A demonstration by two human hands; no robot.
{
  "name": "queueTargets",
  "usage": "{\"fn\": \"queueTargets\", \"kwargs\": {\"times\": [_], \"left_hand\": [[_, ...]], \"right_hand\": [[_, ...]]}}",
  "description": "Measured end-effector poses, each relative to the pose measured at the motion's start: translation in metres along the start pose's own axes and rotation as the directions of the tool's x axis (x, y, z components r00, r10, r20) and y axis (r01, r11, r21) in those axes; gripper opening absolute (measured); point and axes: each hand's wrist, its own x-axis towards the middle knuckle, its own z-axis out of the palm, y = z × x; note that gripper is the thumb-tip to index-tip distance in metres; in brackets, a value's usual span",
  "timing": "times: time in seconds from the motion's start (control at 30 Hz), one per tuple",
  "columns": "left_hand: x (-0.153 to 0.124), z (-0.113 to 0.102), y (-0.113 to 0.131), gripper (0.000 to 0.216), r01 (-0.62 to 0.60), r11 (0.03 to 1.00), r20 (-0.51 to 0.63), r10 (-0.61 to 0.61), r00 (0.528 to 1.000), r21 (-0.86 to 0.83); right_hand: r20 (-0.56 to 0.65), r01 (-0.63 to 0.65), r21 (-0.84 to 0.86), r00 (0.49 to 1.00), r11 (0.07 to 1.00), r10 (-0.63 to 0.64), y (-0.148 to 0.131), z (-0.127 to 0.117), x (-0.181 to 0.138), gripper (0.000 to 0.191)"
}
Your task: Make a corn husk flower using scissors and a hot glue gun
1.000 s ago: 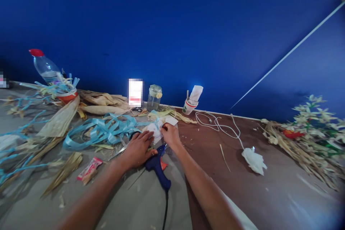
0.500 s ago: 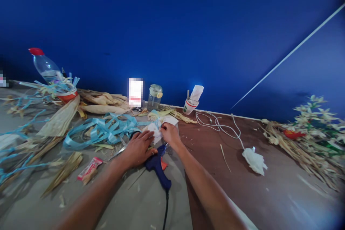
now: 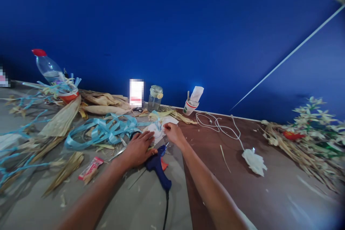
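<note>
My left hand (image 3: 140, 146) lies palm down with its fingers stretched over the edge of the white paper (image 3: 157, 131). Opposite it, my right hand (image 3: 174, 133) has thumb and fingers pinched together above the paper's right part; whatever they hold is too small to make out. Thin light-blue strands stand on the paper between the hands. A dark blue glue gun (image 3: 159, 169) with an orange trigger lies just below the hands, its nozzle toward the right hand. Scissors (image 3: 118, 152) lie partly hidden under my left hand, beside a tangle of light-blue ribbon (image 3: 98, 131).
Dried husks (image 3: 104, 102), a glass jar (image 3: 155, 99) and a paper cup (image 3: 191, 107) stand or lie along the blue wall. A white cable (image 3: 223, 129) reaches a crumpled white piece (image 3: 254, 162). Left are a bottle (image 3: 48, 66) and wrapper (image 3: 91, 168); right, a dried bundle (image 3: 299, 154).
My right hand has shifted slightly to the right, its fingers still pinched. My left hand stays on the paper. The whole view has moved a little.
</note>
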Motion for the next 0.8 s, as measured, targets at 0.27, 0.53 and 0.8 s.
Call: {"fn": "queueTargets", "kwargs": {"times": [0.27, 0.53, 0.8], "left_hand": [[-0.003, 0.001, -0.001, 0.042, -0.024, 0.998, -0.086, 0.019, 0.996, -0.054], [-0.004, -0.017, -0.011, 0.030, -0.075, 0.932, -0.591, -0.163, 0.790, -0.356], [-0.017, -0.040, -0.025, 0.026, -0.008, 0.878, -0.839, -0.454, 0.300, -0.478]], "right_hand": [[0.012, 0.015, -0.057, 1.000, 0.998, -0.015, -0.012, -0.016, -0.019, 0.012], [0.111, 0.204, -0.102, 0.975, 0.974, -0.193, -0.043, -0.020, -0.044, 0.017], [0.364, 0.564, -0.340, 0.817, 0.753, -0.447, -0.089, 0.007, -0.067, 0.039]]}}
